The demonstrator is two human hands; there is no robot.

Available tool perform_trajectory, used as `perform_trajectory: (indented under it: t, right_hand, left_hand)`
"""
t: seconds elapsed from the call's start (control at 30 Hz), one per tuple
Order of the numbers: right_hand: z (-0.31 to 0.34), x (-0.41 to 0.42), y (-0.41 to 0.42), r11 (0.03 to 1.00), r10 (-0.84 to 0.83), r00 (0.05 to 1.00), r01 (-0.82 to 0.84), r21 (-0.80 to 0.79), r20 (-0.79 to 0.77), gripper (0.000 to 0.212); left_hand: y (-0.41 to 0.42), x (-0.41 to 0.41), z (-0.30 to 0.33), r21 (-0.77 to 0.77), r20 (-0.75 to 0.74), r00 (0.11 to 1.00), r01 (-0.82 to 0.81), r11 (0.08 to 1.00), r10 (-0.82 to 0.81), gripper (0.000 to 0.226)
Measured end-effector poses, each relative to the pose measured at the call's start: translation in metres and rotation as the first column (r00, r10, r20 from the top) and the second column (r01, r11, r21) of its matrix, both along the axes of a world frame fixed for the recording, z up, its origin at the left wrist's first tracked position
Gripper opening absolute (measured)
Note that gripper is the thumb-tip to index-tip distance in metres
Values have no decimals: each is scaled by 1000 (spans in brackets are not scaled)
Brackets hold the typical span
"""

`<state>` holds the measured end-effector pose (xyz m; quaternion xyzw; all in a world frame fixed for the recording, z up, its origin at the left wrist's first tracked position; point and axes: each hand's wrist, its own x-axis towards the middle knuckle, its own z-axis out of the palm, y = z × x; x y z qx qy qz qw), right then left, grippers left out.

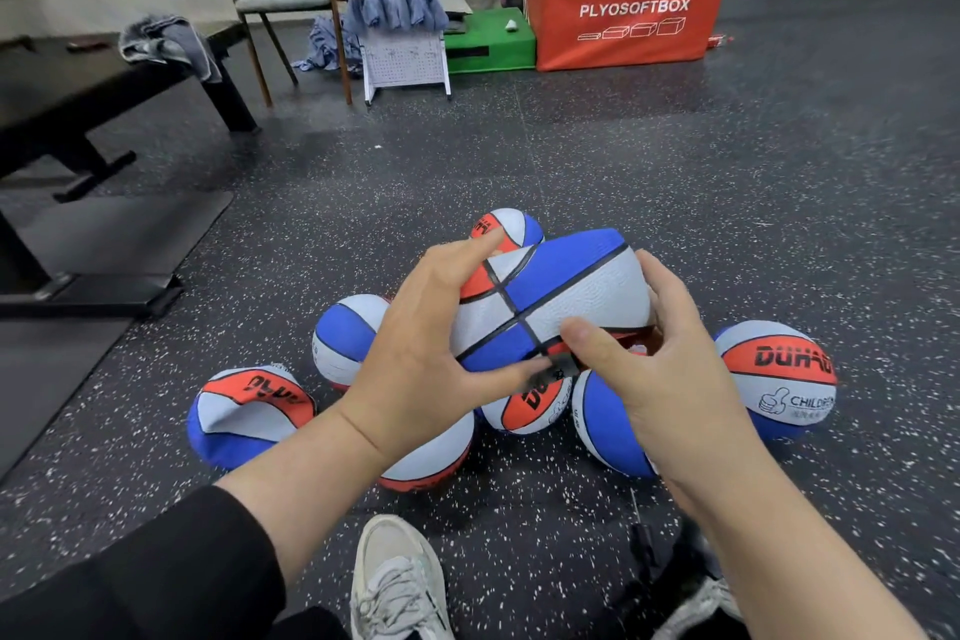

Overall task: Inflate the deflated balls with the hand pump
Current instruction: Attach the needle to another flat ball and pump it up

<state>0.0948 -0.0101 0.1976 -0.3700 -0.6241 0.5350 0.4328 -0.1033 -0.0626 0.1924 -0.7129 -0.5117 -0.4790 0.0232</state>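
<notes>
Seven balls show in all — six on the speckled floor and one lifted above them, all in the same red, white and blue panels. Most of the job looks undone: the held ball is flattened into a shallow lens shape, the ball at far left has a deep dent caved into its top, and no needle is in any valve. The ball at far right looks round and firm, and so does the small one at the back, though whether they are pumped up or merely less slack I cannot tell; the others are partly hidden under the arms. A thin dark rod-like object lies on the floor near the right forearm, just beside the shoe — possibly the hand pump, but too blurred to be sure. By my reading, the step in hand is turning the flat ball to find its valve. The left hand grips the ball's left edge, fingers curled over the top and thumb underneath. The right hand clasps its right edge, thumb pressed on the near face and fingers wrapped behind.
</notes>
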Motion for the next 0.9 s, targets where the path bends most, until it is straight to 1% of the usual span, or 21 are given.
perform_trajectory:
  t: [0.07,0.13,0.2,0.27,0.3,0.37,0.43,0.5,0.57,0.63,0.67,0.77,0.83,0.9]
  right_hand:
    - [2,-2,-3,997,-52,997,47,68,65,107]
    - [2,-3,-5,983,-92,985,68,168,143,112]
    - [-1,-3,-5,954,-110,975,50,295,191,113]
    - [-4,-1,-4,923,-91,971,-1,385,220,111]
    - [-7,0,-3,912,-71,972,-29,410,225,109]
    - [-8,3,0,901,-29,977,-66,429,210,104]
    - [-7,4,1,920,29,991,-77,385,130,99]
    - [-1,3,1,964,44,999,-45,262,8,91]
    - [1,1,2,991,-28,998,35,126,-58,95]
    - [4,0,3,999,-49,992,47,-20,-114,102]
    - [4,0,3,997,-22,988,11,-73,-151,99]
    - [12,-1,-3,982,48,959,-96,-160,-278,62]
    - [17,-2,-6,966,42,941,-124,-226,-335,54]
    - [17,-4,-9,947,62,932,-167,-272,-358,54]
  left_hand:
    - [-1,-1,-2,-121,11,1000,3,993,-2,96]
    - [-2,1,-4,-243,30,999,25,970,-19,95]
    - [-1,3,-4,-318,39,999,40,947,-29,86]
    - [0,4,-2,-385,52,998,48,922,-31,70]
    - [1,4,-1,-408,56,998,49,912,-28,60]
    - [1,3,-1,-416,74,997,47,908,-18,51]
    - [-1,3,-5,-393,98,995,49,918,-11,50]
    - [-3,3,-10,-365,100,994,72,928,-37,51]
    - [-3,3,-16,-310,61,995,94,946,-79,53]
    - [-3,3,-22,-213,-2,994,108,971,-111,54]
    - [-2,4,-23,-168,-30,993,110,980,-117,53]
    - [-1,5,-26,-63,-90,990,105,992,-110,48]
    - [0,5,-29,6,-128,987,101,995,-99,46]
    - [1,3,-32,45,-176,981,84,995,-75,45]
